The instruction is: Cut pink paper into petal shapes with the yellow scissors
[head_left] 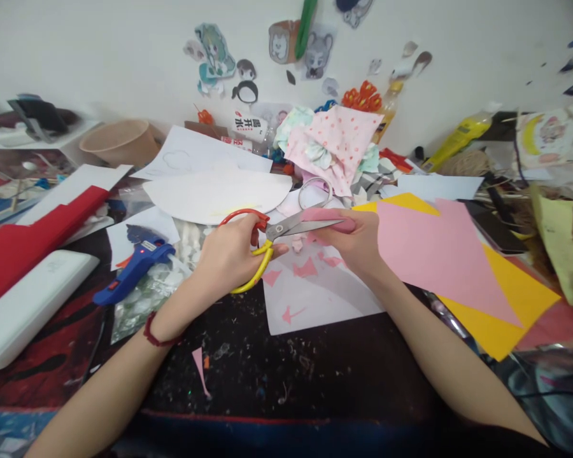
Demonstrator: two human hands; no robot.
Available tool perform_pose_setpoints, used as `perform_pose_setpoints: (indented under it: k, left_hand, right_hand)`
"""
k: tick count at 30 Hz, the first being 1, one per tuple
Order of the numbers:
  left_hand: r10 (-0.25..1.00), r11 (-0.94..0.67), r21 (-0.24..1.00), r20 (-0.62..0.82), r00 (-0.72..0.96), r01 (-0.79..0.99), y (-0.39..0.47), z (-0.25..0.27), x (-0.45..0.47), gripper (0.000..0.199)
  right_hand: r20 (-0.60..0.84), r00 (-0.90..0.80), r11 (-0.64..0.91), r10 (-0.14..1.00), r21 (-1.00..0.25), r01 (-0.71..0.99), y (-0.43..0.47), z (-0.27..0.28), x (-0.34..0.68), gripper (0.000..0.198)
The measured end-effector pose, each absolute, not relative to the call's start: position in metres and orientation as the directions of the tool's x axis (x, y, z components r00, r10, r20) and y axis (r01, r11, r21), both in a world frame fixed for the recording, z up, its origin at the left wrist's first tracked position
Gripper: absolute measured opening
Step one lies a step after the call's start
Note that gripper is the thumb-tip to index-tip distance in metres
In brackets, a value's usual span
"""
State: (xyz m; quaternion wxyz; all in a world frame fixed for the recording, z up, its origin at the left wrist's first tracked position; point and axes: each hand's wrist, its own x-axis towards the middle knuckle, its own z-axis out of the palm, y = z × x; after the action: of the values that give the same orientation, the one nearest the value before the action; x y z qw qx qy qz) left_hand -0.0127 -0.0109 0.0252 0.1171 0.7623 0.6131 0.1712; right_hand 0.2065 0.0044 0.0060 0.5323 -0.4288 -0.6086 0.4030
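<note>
My left hand [229, 251] is wrapped round the handles of a pair of scissors [289, 227], one handle loop red and the other yellow. Their blades are parted and point right, towards my right hand [363, 245]. Between its fingers my right hand pinches a small pink piece of sheet material [332, 215], whose full shape my fingers and the blades hide. The blades lie against the pink piece; whether they are biting into it I cannot tell. Below both hands, pink scraps [305, 268] are scattered over a white paper sheet [348, 305].
On the left lie a blue glue gun [141, 267], a white oblong case [38, 305] and red sheets [42, 238]. Pink [439, 254] and yellow sheets [501, 337] overlap at right. White sheets [214, 194] and crumpled polka-dot material [334, 140] lie towards the wall.
</note>
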Motion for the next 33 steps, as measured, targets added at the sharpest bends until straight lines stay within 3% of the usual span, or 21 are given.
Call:
perform_pose_setpoints:
  k: [19, 27, 33]
  left_hand:
    - [0.964, -0.264, 0.363, 0.14, 0.228, 0.894, -0.0135, 0.0199, -0.0213, 0.054]
    - [0.956, -0.29, 0.37, 0.153, 0.25, 0.883, -0.0155, 0.0186, -0.0225, 0.052]
    - [0.961, -0.277, 0.395, 0.132, 0.245, 0.876, -0.0176, 0.0199, -0.021, 0.053]
  right_hand:
    - [0.38, -0.14, 0.392, 0.914, -0.917, 0.067, -0.0009, 0.0029, 0.2071, 0.024]
    - [0.404, -0.187, 0.436, 0.896, -0.881, 0.186, 0.0001, 0.0049, 0.2124, 0.025]
    - [0.381, -0.182, 0.416, 0.906, -0.881, 0.225, -0.0005, 0.0051, 0.2134, 0.015]
